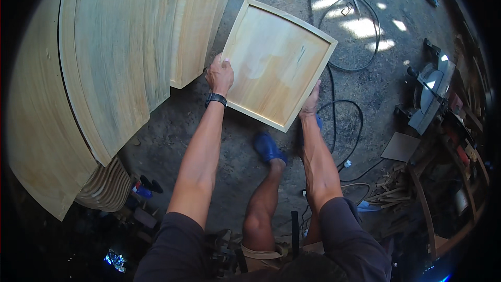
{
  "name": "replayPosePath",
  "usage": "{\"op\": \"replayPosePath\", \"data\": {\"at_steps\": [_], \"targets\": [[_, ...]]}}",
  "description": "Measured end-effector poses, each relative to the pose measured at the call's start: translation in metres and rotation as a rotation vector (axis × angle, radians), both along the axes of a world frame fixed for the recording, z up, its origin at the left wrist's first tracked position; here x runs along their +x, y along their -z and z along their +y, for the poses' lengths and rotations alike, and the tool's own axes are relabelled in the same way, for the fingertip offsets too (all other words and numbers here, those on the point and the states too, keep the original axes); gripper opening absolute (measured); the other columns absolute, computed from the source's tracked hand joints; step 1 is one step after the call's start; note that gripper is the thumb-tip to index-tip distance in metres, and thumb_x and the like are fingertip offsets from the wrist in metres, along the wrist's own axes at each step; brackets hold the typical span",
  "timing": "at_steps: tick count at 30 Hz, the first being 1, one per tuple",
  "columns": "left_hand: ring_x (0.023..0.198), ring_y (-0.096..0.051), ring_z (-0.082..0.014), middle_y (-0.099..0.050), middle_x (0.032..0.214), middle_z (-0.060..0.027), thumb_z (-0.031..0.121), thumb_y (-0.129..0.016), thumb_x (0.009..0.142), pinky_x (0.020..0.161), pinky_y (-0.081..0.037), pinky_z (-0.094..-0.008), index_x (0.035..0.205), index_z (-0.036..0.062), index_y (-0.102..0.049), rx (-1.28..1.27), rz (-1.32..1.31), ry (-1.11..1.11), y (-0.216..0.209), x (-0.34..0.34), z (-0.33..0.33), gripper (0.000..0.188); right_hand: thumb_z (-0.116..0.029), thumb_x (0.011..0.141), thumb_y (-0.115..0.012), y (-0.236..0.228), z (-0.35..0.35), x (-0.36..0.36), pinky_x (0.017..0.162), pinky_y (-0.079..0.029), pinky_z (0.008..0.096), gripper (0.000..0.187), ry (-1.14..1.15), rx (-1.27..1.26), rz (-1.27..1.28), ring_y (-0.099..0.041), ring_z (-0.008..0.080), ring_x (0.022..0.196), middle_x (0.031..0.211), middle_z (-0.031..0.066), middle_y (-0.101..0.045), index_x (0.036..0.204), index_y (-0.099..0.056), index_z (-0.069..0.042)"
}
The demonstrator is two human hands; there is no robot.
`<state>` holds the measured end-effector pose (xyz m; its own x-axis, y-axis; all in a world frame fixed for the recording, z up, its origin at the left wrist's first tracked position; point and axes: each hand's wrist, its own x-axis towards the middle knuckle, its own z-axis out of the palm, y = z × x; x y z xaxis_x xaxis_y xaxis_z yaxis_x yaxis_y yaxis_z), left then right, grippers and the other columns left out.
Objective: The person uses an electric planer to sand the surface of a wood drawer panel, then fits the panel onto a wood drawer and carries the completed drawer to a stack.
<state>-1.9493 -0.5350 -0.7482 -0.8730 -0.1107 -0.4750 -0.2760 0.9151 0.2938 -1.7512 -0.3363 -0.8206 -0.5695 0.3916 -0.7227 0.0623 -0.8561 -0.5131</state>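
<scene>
Between my hands hangs a square, shallow wooden tray or framed panel (276, 65), tilted, with a raised rim round a pale, streaked inner face. My left hand (220, 75), with a dark watch (216, 99) on the wrist, grips its left edge, the thumb over the rim. Low on the opposite edge, my right hand (311, 99) holds on with its fingers mostly hidden behind the wood. Just left of the panel stands a wooden box-like piece (195, 31), close to my left hand.
Large wooden boards (120, 36) fill the left side. Black cables (360, 109) loop across the concrete floor on the right. A miter saw (430, 91), a flat square board (400, 147) and a pile of wood offcuts (389, 188) lie farther right. Blue shoes (269, 147) are below the panel.
</scene>
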Motion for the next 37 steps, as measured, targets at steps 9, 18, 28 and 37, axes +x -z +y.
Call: {"op": "replayPosePath", "data": {"at_steps": [9,18,28,37], "targets": [[0.148,-0.031,-0.0381,-0.033,0.157,-0.0291,0.041,-0.067,0.088,0.121,-0.026,-0.0436,0.153,-0.0029,-0.032,0.246,-0.048,0.074,-0.018,0.015,-0.015,0.086,-0.064,0.101,-0.039,-0.027,0.007,0.001,0.118,-0.031,0.0399,0.082,-0.485,0.142,-0.192,-0.038,0.0274,0.144,0.155,0.0122,-0.043,0.155,-0.032,-0.003],[0.144,-0.039,-0.0345,-0.052,0.147,-0.0189,0.046,-0.058,0.094,0.119,-0.03,-0.0451,0.134,0.0083,-0.063,0.107,-0.913,0.307,-0.241,0.33,-0.033,0.055,-0.069,0.092,-0.049,-0.238,0.003,0.23,0.119,-0.028,0.0459,0.066,-2.489,0.603,0.023,-0.048,0.0355,0.138,0.143,0.0158,-0.057,0.133,-0.067,-0.02],[0.103,-0.069,-0.0198,-0.073,0.114,-0.013,0.033,-0.06,0.096,0.093,-0.053,-0.033,0.12,0.0039,-0.07,0.541,-0.565,0.347,-0.411,0.264,-0.001,0.039,-0.043,0.098,-0.056,-0.399,-0.054,0.208,0.07,-0.057,0.0387,0.042,-0.929,0.255,-0.324,-0.07,0.0259,0.079,0.098,0.0125,-0.072,0.124,-0.062,-0.011],[0.097,-0.073,-0.0278,-0.076,0.103,-0.0152,0.03,-0.061,0.089,0.085,-0.056,-0.0392,0.099,0.009,-0.078,0.266,-0.135,0.41,-0.478,0.132,-0.094,0.029,-0.028,0.096,-0.065,-0.473,-0.088,0.407,0.046,-0.052,0.0312,0.024,-0.249,0.269,-0.526,-0.066,0.0203,0.056,0.081,0.0113,-0.07,0.112,-0.064,-0.01]]}}
